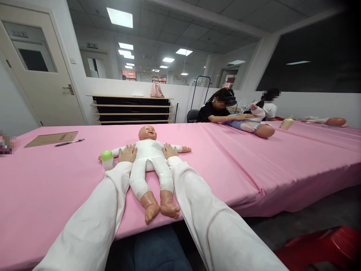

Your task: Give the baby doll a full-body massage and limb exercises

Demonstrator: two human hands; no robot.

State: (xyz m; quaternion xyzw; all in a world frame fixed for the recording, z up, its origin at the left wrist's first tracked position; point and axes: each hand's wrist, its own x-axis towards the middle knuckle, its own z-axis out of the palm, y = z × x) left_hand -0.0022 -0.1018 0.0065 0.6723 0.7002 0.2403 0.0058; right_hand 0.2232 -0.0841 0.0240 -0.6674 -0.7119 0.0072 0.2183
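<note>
A baby doll [149,152] with a white cloth body lies on its back on the pink-covered table [222,180], its head away from me and its feet near the front edge. Against the left side of its torso, by the arm, rests my left hand [128,153], fingers stretched out. My right hand [170,150] lies flat at the opposite side of the torso, fingers also extended. Neither hand grips anything. Just left of my left hand stands a small bottle [107,160] with a green cap, in front of the doll's arm.
A brown notebook [52,139] and a pen [69,142] lie at the table's left. To the right, a person [216,109] handles another doll [251,126], near a pump bottle [287,122]. A further doll [335,121] lies far right. Something red [324,248] is below the table.
</note>
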